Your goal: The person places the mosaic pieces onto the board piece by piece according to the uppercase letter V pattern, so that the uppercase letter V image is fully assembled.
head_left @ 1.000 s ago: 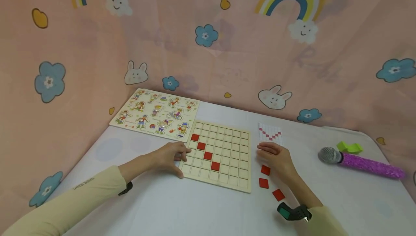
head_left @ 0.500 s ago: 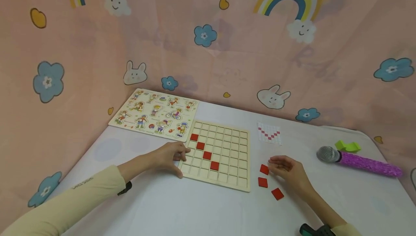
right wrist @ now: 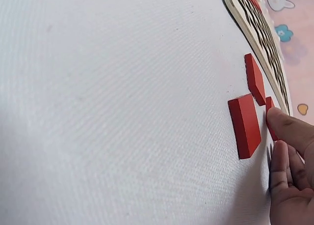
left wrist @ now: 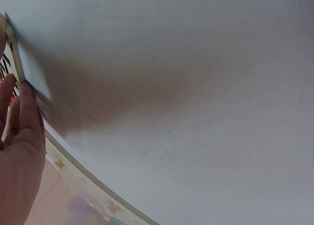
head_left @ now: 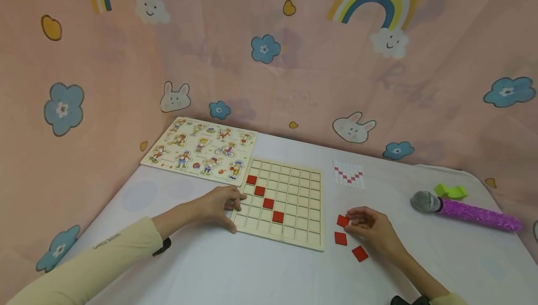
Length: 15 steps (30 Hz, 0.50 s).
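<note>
I see a white counter (head_left: pixel 252 277) carrying the wooden grid board (head_left: pixel 300 201). The left hand (head_left: pixel 218 204) rests against its left edge, thumb spread wide from the fingers. Right of the board, the right hand (head_left: pixel 374 229), fingers bent, touches a red tile (head_left: pixel 342 220); from here I can't tell if it's gripped. Two loose tiles (head_left: pixel 341 238) lie near.
</note>
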Each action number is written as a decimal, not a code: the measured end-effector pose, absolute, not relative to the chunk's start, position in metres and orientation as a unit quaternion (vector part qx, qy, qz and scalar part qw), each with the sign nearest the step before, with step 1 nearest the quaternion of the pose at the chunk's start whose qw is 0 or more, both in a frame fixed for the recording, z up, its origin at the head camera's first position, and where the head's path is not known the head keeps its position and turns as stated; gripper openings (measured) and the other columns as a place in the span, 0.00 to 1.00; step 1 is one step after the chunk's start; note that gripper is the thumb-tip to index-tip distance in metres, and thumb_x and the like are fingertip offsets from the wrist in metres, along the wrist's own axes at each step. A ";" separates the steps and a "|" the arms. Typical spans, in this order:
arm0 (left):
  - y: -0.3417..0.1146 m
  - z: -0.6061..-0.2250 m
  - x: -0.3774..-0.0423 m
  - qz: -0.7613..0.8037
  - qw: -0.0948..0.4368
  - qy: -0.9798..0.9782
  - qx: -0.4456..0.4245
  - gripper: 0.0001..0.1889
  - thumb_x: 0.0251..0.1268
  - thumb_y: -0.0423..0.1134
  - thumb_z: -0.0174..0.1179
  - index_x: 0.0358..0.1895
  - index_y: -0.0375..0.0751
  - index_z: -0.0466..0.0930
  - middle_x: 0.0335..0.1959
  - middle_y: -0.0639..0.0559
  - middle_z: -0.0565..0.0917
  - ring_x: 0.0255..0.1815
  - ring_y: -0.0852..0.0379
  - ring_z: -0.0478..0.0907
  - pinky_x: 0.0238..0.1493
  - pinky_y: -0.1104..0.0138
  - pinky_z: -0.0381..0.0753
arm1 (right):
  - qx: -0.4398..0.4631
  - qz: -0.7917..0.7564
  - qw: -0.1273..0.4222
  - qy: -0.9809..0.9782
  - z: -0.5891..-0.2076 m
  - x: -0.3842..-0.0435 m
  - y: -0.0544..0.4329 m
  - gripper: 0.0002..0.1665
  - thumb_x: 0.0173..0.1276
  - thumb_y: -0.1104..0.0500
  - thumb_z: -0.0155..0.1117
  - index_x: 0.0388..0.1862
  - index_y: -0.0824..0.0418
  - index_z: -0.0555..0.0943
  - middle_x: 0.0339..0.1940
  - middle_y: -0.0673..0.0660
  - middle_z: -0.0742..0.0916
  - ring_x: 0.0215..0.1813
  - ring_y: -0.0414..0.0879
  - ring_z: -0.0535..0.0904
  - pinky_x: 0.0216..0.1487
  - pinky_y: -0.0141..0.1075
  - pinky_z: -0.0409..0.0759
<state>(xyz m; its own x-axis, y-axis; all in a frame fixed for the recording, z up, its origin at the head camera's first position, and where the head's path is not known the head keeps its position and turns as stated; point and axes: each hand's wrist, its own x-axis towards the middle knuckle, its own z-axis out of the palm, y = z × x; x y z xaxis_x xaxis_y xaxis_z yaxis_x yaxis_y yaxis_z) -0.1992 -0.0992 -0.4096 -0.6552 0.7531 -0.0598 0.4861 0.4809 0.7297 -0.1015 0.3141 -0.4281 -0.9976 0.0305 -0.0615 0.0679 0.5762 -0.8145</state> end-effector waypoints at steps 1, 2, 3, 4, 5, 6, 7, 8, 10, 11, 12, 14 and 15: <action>-0.099 -0.410 -0.199 0.353 0.192 0.839 0.367 0.21 0.34 0.37 0.80 0.30 0.39 0.76 0.57 0.40 0.76 0.61 0.42 0.74 0.54 0.76 0.79 | 0.027 -0.457 0.018 0.889 -0.429 -0.102 0.314 0.25 0.57 0.63 0.73 0.52 0.69 0.77 0.45 0.62 0.84 0.38 0.43 0.80 0.41 0.22 0.83; -0.099 -0.410 -0.199 0.355 0.193 0.838 0.367 0.21 0.34 0.37 0.80 0.30 0.39 0.76 0.57 0.40 0.76 0.61 0.42 0.73 0.54 0.76 0.79 | 0.025 -0.453 0.016 0.891 -0.429 -0.101 0.314 0.25 0.57 0.63 0.72 0.52 0.69 0.77 0.45 0.62 0.84 0.38 0.43 0.80 0.41 0.22 0.83; -0.099 -0.410 -0.198 0.356 0.195 0.837 0.367 0.21 0.34 0.36 0.80 0.30 0.39 0.75 0.57 0.40 0.75 0.61 0.42 0.73 0.54 0.76 0.79 | 0.025 -0.450 0.016 0.892 -0.429 -0.101 0.314 0.25 0.57 0.63 0.72 0.52 0.69 0.77 0.45 0.62 0.84 0.38 0.43 0.80 0.40 0.22 0.83; -0.099 -0.410 -0.198 0.358 0.195 0.836 0.367 0.22 0.34 0.36 0.80 0.31 0.39 0.75 0.57 0.40 0.75 0.62 0.42 0.73 0.54 0.76 0.79 | 0.026 -0.448 0.016 0.893 -0.429 -0.101 0.314 0.25 0.57 0.63 0.72 0.52 0.69 0.77 0.44 0.62 0.84 0.38 0.43 0.80 0.40 0.22 0.83; -0.099 -0.410 -0.198 0.359 0.196 0.835 0.368 0.22 0.34 0.37 0.80 0.31 0.39 0.75 0.57 0.40 0.75 0.62 0.42 0.73 0.54 0.76 0.79 | 0.027 -0.448 0.017 0.893 -0.429 -0.101 0.314 0.25 0.57 0.63 0.73 0.52 0.69 0.77 0.45 0.62 0.84 0.38 0.43 0.80 0.41 0.22 0.83; -0.100 -0.410 -0.198 0.362 0.198 0.834 0.366 0.22 0.34 0.36 0.80 0.31 0.39 0.75 0.58 0.40 0.75 0.62 0.42 0.73 0.54 0.76 0.79 | 0.026 -0.447 0.018 0.894 -0.429 -0.101 0.315 0.25 0.57 0.63 0.73 0.53 0.69 0.77 0.45 0.63 0.84 0.38 0.43 0.80 0.41 0.22 0.82; -0.100 -0.410 -0.198 0.364 0.200 0.833 0.366 0.22 0.34 0.36 0.80 0.31 0.38 0.74 0.58 0.39 0.75 0.62 0.42 0.73 0.54 0.76 0.79 | 0.025 -0.448 0.019 0.894 -0.429 -0.101 0.316 0.25 0.58 0.63 0.72 0.53 0.69 0.77 0.45 0.63 0.84 0.38 0.43 0.80 0.41 0.22 0.82; -0.100 -0.410 -0.198 0.365 0.200 0.832 0.366 0.22 0.34 0.36 0.80 0.31 0.38 0.74 0.58 0.39 0.75 0.62 0.42 0.73 0.54 0.75 0.79 | 0.022 -0.449 0.021 0.893 -0.429 -0.102 0.317 0.25 0.58 0.62 0.72 0.53 0.69 0.77 0.45 0.63 0.84 0.38 0.43 0.80 0.42 0.22 0.82; -0.100 -0.410 -0.199 0.364 0.197 0.833 0.367 0.22 0.34 0.37 0.80 0.31 0.38 0.75 0.58 0.39 0.75 0.61 0.42 0.73 0.54 0.75 0.79 | 0.018 -0.453 0.022 0.891 -0.430 -0.104 0.319 0.25 0.58 0.63 0.72 0.53 0.69 0.77 0.46 0.63 0.84 0.38 0.42 0.81 0.42 0.22 0.82; -0.100 -0.410 -0.199 0.363 0.196 0.834 0.367 0.22 0.34 0.37 0.80 0.30 0.38 0.75 0.58 0.39 0.75 0.61 0.42 0.73 0.54 0.75 0.79 | 0.014 -0.454 0.023 0.890 -0.430 -0.104 0.321 0.24 0.58 0.63 0.72 0.53 0.69 0.77 0.45 0.63 0.84 0.38 0.42 0.81 0.42 0.22 0.83; -0.100 -0.410 -0.199 0.363 0.195 0.834 0.366 0.22 0.34 0.37 0.80 0.30 0.38 0.74 0.58 0.39 0.75 0.61 0.42 0.73 0.54 0.75 0.79 | 0.011 -0.455 0.023 0.890 -0.430 -0.105 0.321 0.24 0.58 0.63 0.72 0.53 0.68 0.77 0.45 0.62 0.84 0.38 0.42 0.81 0.42 0.22 0.83; -0.099 -0.410 -0.199 0.363 0.194 0.835 0.366 0.22 0.33 0.36 0.80 0.30 0.38 0.74 0.57 0.39 0.76 0.61 0.42 0.73 0.53 0.75 0.79 | 0.008 -0.457 0.022 0.889 -0.430 -0.105 0.322 0.24 0.58 0.63 0.72 0.52 0.68 0.77 0.45 0.62 0.84 0.37 0.41 0.81 0.42 0.22 0.82; -0.099 -0.410 -0.199 0.363 0.194 0.835 0.366 0.22 0.33 0.36 0.80 0.30 0.38 0.74 0.57 0.39 0.76 0.61 0.42 0.74 0.53 0.76 0.79 | 0.008 -0.456 0.020 0.890 -0.430 -0.105 0.323 0.24 0.58 0.63 0.72 0.52 0.68 0.78 0.45 0.62 0.84 0.37 0.41 0.81 0.42 0.22 0.82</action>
<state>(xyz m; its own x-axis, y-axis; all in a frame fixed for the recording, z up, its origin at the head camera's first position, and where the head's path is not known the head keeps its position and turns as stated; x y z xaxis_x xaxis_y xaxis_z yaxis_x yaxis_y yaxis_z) -0.1987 -0.0994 -0.4099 -0.6567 0.7518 -0.0589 0.4702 0.4692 0.7475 -0.1050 0.3226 -0.4305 -0.9991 -0.0032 -0.0430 0.0330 0.5834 -0.8115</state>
